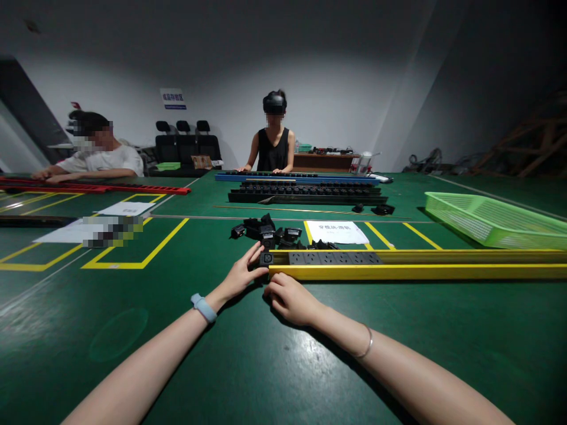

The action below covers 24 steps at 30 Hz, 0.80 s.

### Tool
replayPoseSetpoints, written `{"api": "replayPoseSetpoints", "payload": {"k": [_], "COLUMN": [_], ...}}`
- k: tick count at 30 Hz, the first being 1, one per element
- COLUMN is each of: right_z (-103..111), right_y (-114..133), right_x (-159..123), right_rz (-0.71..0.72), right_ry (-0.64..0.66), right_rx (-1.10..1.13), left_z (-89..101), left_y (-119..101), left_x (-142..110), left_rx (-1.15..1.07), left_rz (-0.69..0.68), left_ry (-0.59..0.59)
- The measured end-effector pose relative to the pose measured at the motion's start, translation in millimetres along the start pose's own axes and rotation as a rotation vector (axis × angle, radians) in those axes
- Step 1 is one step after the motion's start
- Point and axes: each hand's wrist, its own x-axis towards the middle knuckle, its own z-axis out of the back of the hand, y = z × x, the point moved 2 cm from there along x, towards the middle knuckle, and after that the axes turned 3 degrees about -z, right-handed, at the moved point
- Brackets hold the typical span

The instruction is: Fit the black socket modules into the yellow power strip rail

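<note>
A long yellow rail (420, 272) lies across the right half of the green table, with several dark socket modules (334, 258) in a row inside its channel. At its left end, a single black socket module (266, 258) sits at the mouth of the channel. My left hand (240, 273) grips that module between thumb and fingers. Curled against the rail's front side near the same end is my right hand (293, 298); its fingertips are partly hidden. Just behind the left hand lies a loose pile of black modules (266, 227).
A light green basket (491, 221) stands at the right. Behind the pile are a paper sign (336, 232), thin rods, black rails (305, 193) and a blue rail (224, 177). One person (275, 144) is across the table; another (115, 156) sits left by red rails (146, 189).
</note>
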Motion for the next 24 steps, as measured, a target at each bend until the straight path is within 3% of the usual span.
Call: {"api": "replayPoseSetpoints", "payload": {"k": [8,18,24], "right_z": [0.0,1.2,7.0], "right_y": [-0.3,0.6,-0.6], "right_x": [-0.3,-1.0,-2.4], "right_rz": [0.006,0.055,0.057], "right_ry": [-0.016,-0.039,-0.265], "right_rx": [0.0,-0.024,-0.092], "left_z": [2.2,1.2,0.3], "left_y": [1.8,-2.7,-5.2], "left_x": [1.0,-0.2,0.4], "left_rx": [0.033,0.024,-0.017], "left_rz": [0.027,0.032,0.068], "left_ry": [-0.062,-0.021,-0.002]}}
